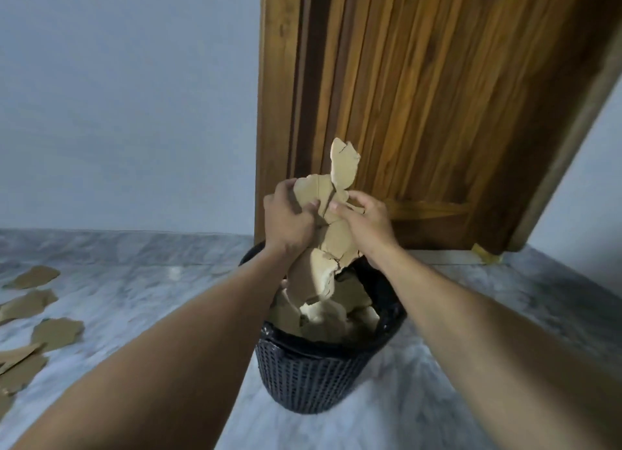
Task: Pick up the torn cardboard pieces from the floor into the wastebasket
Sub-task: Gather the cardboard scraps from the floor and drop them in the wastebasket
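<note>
**Both hands grip a bunch of torn cardboard above the wastebasket**

The left hand [287, 219] and the right hand [365, 224] are raised side by side at the centre of the view, pressing between them a bunch of torn cardboard pieces [328, 234]. The left hand's fingers are curled over the bunch's left edge, thumb laid across its front. The right hand's fingers wrap its right edge, thumb tip pressed on the front, close to the left thumb. Neither hand is spread wide; both are clamped onto the cardboard.

The held pieces are pale tan, flat and matte, with ragged, irregular torn edges and cracks running between overlapping sheets. One narrow strip sticks up toward 12 o'clock above the hands. The rest hangs down toward 6 o'clock, its lower end blurred, and reaches to the mouth of the wastebasket [309, 375].

The wastebasket is dark, with a perforated mesh wall and a black liner at its rim. It stands on the grey marbled floor [420, 382] directly below the hands, in front of a wooden door [420, 96]. Inside it lies a heap of the same tan pieces [356, 318], filling it near to the rim.

Toward 8 and 9 o'clock of the wastebasket, well apart from it, loose cardboard pieces [57, 333] lie flat on the floor along the left edge of the view.
</note>
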